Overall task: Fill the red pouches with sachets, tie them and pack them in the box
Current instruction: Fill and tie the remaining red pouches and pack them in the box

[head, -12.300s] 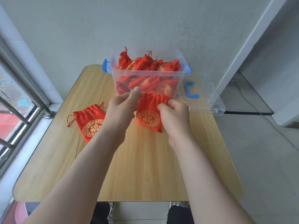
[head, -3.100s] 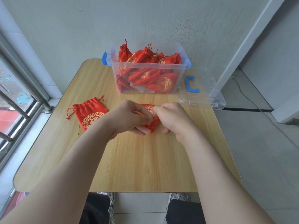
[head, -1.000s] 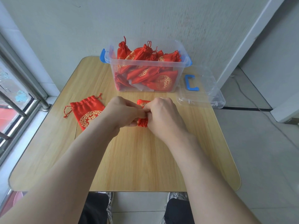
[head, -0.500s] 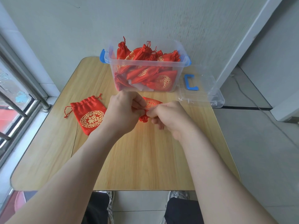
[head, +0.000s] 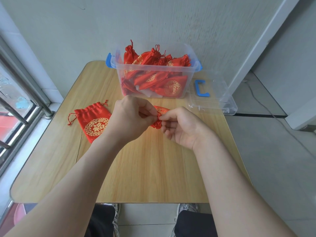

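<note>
A small red pouch (head: pixel 158 117) with gold print is held just above the wooden table (head: pixel 150 168), in front of the box. My left hand (head: pixel 131 118) grips its gathered neck from the left. My right hand (head: pixel 179 127) pinches the neck or its cord between thumb and forefinger, with the other fingers loosely spread. Most of the pouch is hidden by my fingers. A second red pouch (head: pixel 94 123) lies flat on the table to the left, its drawstring loose. The clear plastic box (head: pixel 153 69) with blue handles stands at the far edge, holding several tied red pouches.
The box's clear lid (head: pixel 213 98) with a blue clip lies at the table's right far corner, partly over the edge. A window with metal bars (head: pixel 18 100) is at the left. A wall stands behind the box. My knees show below the near table edge.
My hands have drawn slightly apart at the pouch's neck. The right hand has turned palm-up and its fingers have spread. The pouch on the left has not moved.
</note>
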Tool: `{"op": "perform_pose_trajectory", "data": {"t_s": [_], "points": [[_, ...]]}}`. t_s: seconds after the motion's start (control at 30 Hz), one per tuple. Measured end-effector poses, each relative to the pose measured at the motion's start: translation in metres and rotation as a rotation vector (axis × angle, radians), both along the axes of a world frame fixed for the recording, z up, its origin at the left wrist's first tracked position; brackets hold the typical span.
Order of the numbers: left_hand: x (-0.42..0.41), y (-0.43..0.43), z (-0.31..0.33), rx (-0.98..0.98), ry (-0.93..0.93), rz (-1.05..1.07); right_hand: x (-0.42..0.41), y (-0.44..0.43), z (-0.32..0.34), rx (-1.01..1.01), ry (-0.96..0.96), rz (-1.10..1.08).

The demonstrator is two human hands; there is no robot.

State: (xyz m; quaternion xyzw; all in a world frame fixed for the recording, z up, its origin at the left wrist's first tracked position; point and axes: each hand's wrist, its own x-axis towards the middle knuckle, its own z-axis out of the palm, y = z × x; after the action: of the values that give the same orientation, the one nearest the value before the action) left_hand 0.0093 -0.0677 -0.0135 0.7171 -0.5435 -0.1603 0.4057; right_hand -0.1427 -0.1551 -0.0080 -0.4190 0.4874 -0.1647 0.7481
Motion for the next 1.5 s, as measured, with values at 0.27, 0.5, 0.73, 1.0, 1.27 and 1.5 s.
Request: {"op": "perform_pose_trajectory", "data": {"t_s": [0.27,0.5,0.73,1.0,1.27,1.5], "points": [[0.000,0.000,0.000,-0.009,-0.142,-0.086,-0.001,0.001,-0.003,-0.053,0.019,-0.025],[0.002,-0.002,-0.004,0.049,-0.258,-0.108,-0.002,0.003,-0.002,-0.185,0.112,0.035],[-0.005,-0.001,-0.003,0.232,-0.270,-0.143,0.000,0.005,0.001,-0.350,0.180,0.108],[-0.006,-0.004,0.014,0.217,0.059,0.021,0.003,0.005,0.001,-0.375,0.191,0.053],[0.000,0.000,0.012,0.269,0.181,0.000,0.000,0.004,0.002,-0.274,0.129,0.007],[0.001,-0.002,0.010,0.244,0.097,-0.003,0.003,0.005,0.002,-0.263,0.142,-0.003]]}}
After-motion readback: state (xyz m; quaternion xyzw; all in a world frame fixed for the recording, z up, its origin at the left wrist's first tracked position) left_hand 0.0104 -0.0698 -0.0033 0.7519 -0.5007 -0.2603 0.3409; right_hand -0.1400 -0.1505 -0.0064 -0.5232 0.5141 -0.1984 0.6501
